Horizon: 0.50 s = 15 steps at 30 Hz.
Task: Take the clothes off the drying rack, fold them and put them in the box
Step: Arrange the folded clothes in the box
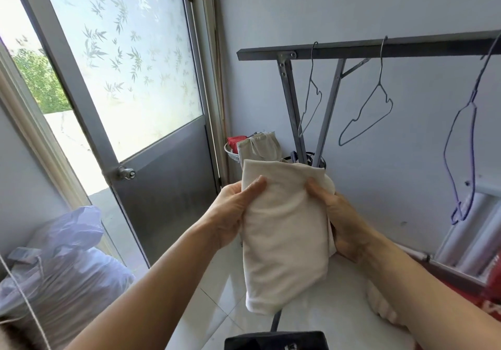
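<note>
We hold the cream garment (284, 230) up in front of us, already folded into a long narrow bundle that hangs lengthwise between our hands. Our left hand (233, 214) grips its left edge, thumb pressed across the front near the top and fingers curled behind. Our right hand (344, 225) clamps the right edge the same way, thumb on the front, fingers wrapped round the back.

We judge the step in hand to be the last fold before boxing. To do it well we should keep both thumbs pinning the layers so the inner folds do not slide, bring the hanging bottom end up to meet the top, and square the corners before letting go with either hand. The cloth looks soft and limp, so it will sag and open if only one side is held.

Behind the garment stands the drying rack (352, 50), its dark bar carrying three bare wire hangers: a grey hanger (311, 105), a blue-grey hanger (376, 100) and a purple hanger (466, 159). No clothes hang on the stretch of bar we can see. A white basket (231, 154) of cloth sits in the corner by the door (162, 187). We cannot say which container is the box; a dark object (276, 340) shows at the bottom edge.

We can read no brand, label or writing anywhere.
</note>
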Available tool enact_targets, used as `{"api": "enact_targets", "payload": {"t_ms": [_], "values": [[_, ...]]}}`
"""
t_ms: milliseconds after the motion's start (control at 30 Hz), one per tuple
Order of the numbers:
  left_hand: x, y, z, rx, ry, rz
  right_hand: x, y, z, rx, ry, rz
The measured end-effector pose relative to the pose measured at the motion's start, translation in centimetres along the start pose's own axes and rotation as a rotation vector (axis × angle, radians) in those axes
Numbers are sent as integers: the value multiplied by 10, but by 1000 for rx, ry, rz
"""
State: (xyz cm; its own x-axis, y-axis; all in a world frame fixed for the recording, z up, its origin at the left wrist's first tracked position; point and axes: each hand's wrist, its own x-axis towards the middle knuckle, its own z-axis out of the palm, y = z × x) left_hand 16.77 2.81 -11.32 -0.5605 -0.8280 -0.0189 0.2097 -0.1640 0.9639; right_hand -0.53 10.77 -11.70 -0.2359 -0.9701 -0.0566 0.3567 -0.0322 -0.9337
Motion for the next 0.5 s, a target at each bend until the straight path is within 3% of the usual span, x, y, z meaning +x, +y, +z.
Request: {"api": "enact_targets", "payload": {"t_ms": [100,200,333,400,500], "values": [[-1,0,10,-15,95,49,0,-4,-2,2,-89,-3],[1,-2,13,114,306,199,1,-3,-4,-109,-164,-78],[13,-10,13,125,566,349,1,3,3,-346,-87,-123],[16,-11,11,52,542,281,1,6,7,-357,-34,-174],[9,-14,3,-33,260,-67,11,12,7,-280,112,-246]]}}
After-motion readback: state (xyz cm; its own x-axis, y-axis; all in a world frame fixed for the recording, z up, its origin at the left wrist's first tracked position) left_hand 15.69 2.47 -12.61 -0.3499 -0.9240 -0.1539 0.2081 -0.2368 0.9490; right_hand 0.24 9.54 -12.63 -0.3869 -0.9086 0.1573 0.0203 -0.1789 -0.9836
